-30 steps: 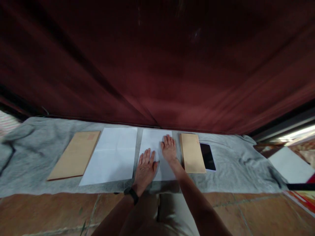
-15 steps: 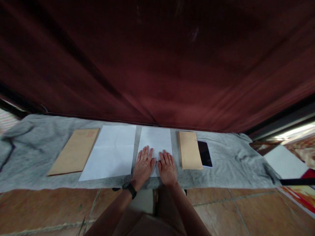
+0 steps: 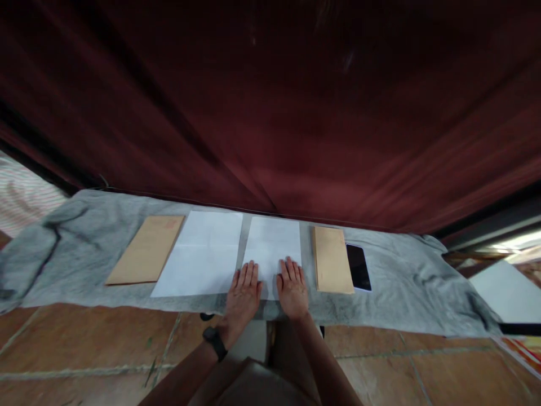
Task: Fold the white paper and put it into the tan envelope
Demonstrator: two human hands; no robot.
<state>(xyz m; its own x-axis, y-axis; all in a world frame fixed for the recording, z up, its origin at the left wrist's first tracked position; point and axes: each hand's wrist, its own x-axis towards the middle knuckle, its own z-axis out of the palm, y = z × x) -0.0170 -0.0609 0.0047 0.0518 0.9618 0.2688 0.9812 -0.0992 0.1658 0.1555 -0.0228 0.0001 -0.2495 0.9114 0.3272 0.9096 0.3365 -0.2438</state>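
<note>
A white sheet of paper [image 3: 273, 243] lies on a grey cloth [image 3: 401, 285] spread over the floor. My left hand [image 3: 243, 293] rests flat on the sheet's near left corner, fingers stretched out, a black band on its wrist. Beside it, my right hand [image 3: 292, 285] lies flat on the near right corner, fingers also stretched. Neither hand holds anything. A larger white sheet [image 3: 203, 254] lies just to the left.
A brown envelope [image 3: 147, 251] lies at the left, another brown envelope [image 3: 332, 259] to the right of my hands, with a dark phone [image 3: 358, 267] beside it. A dark red curtain [image 3: 270, 113] hangs behind. Terracotta floor tiles [image 3: 84, 349] run in front.
My right hand has slid from the far part of the sheet back to its near edge, level with my left hand. The view has shifted a little.
</note>
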